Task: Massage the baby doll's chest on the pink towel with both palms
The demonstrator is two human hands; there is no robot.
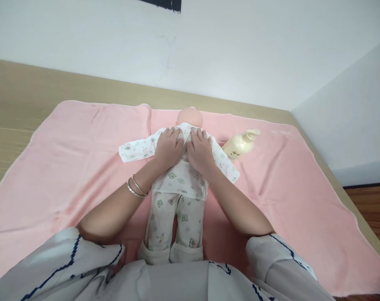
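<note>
The doll (182, 175) lies mid-blanket (287, 188), head end away from us, legs toward us. Our L hand (169, 146) and R hand (201, 151) rest on its upper body, side by side w/ a small gap — fingers laid out near each other, thumbs angled in. Nothing looks gripped, tho whether any cloth is pinched underneath we can't tell.

Handling, our guess: fairly light, w/ a smooth, firm head (190, 117) that could slip in a fingertip hold. Torso stiffness we can't judge b/c the printed shirt (193, 186) covers it. Cloth looks thin & soft, so prob. slides or bunches. Best hold: neck plus hips — not the slack sleeve (136, 149). A pump bottle (239, 144) is just beside the other sleeve (227, 166).
</note>
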